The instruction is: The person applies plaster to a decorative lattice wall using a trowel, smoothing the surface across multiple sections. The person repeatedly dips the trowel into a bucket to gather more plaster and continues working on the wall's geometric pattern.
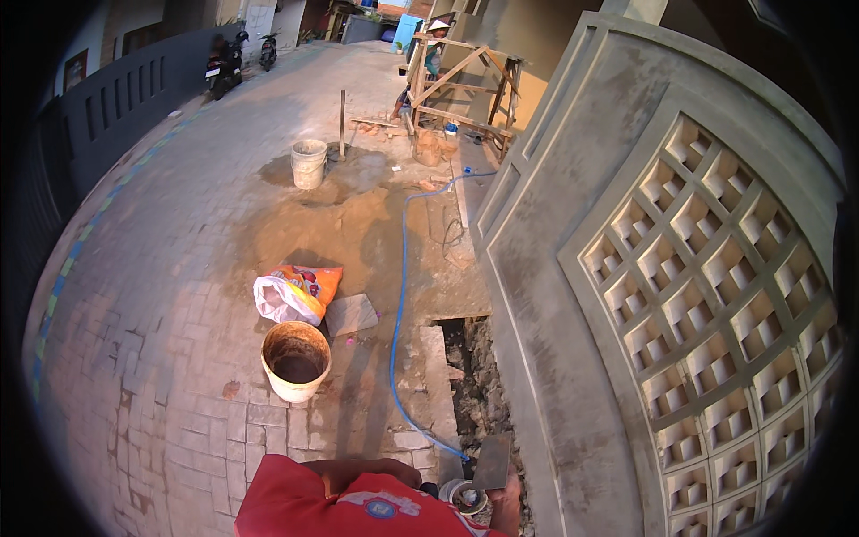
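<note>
My right hand [506, 495] is low in the picture beside the wall, closed on a flat, rectangular grey plastering trowel [492, 462]. Just left of it stands a small whitish pail [456, 489] with some grey stuff inside. My left arm bends across in front of my red shirt, and my left hand [407, 473] is close to the pail's left side. Its fingers are hidden, so its grip does not show. The trowel overlaps the end of an open trench [470, 376] along the foot of the wall.
A grey plastered wall [546, 295] with lattice openings rises on the right. A blue hose [395, 340] winds over the paving. Left lie a stained bucket [296, 390], an orange sack [313, 286] and sand [313, 237]. Farther off are another bucket [309, 166], wooden scaffolding [456, 76] and a person [436, 54].
</note>
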A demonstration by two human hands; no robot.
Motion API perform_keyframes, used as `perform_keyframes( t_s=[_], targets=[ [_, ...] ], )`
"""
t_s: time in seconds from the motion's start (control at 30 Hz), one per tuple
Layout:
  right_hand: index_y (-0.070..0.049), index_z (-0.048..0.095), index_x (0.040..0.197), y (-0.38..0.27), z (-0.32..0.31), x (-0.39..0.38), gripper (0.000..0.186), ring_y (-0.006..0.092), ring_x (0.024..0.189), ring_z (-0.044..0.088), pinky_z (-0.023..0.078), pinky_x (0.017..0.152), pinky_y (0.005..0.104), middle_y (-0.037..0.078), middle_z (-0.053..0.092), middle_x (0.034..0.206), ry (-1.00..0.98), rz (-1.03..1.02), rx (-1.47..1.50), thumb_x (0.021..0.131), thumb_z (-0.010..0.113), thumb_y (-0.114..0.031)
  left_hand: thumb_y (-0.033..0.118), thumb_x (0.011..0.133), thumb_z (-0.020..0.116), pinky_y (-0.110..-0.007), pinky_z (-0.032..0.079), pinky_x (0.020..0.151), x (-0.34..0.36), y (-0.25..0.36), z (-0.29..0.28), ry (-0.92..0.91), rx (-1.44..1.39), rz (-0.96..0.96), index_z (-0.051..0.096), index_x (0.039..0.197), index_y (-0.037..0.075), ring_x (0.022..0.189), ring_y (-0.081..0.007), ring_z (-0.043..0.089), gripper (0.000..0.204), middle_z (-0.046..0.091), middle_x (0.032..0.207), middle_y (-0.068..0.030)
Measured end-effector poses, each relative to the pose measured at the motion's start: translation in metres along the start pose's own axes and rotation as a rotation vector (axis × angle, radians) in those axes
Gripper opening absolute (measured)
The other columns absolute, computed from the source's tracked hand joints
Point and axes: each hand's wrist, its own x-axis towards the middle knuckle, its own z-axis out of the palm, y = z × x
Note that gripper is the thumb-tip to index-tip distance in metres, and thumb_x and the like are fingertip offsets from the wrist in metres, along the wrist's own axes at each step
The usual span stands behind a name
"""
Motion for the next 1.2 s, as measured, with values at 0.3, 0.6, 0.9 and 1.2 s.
perform_keyframes(
  t_s=[0.3,0.6,0.9,1.2],
  targets=[
    [0.002,0.058,0.107,0.007,-0.015,0.009,0.029,0.0297,0.082,0.065,0.054,0.073,0.0413,0.016,0.065,0.097,0.015,0.009,0.034,0.092,0.038,-0.014,0.035,0.081,0.060,-0.044,0.047,0.075,-0.020,0.017,-0.011,0.066,-0.156,0.005,0.064,0.102,-0.003,0.088,-0.0293,0.063,0.043,0.066,0.098,-0.0221],
    [0.000,0.058,0.108,0.019,-0.018,0.028,0.031,0.0288,0.086,0.064,0.052,0.077,0.0414,0.014,0.065,0.098,0.022,0.031,0.066,0.095,0.039,-0.021,0.025,0.079,0.057,-0.043,0.048,0.076,-0.033,0.012,-0.023,0.116,-0.188,-0.039,0.063,0.102,-0.003,0.091,-0.0305,0.064,0.036,0.066,0.097,-0.0229],
    [0.000,0.055,0.113,0.035,0.019,0.056,0.035,0.0291,0.087,0.064,0.053,0.079,0.0412,0.014,0.065,0.101,-0.010,0.118,0.006,0.097,0.036,-0.025,0.020,0.078,0.054,-0.046,0.051,0.079,-0.097,-0.179,0.028,0.833,0.242,-0.436,0.064,0.104,0.004,0.093,-0.0390,0.062,0.032,0.064,0.104,-0.0223],
    [0.001,0.058,0.108,0.022,-0.003,0.037,0.033,0.0290,0.085,0.065,0.054,0.076,0.0417,0.014,0.065,0.097,0.038,0.034,-0.005,0.095,0.040,-0.023,0.015,0.071,0.062,-0.036,0.054,0.060,-0.152,-0.185,0.101,0.586,-0.605,-1.135,0.069,0.083,0.003,0.075,-0.0237,0.069,0.017,0.068,0.082,-0.0129]
  ],
)
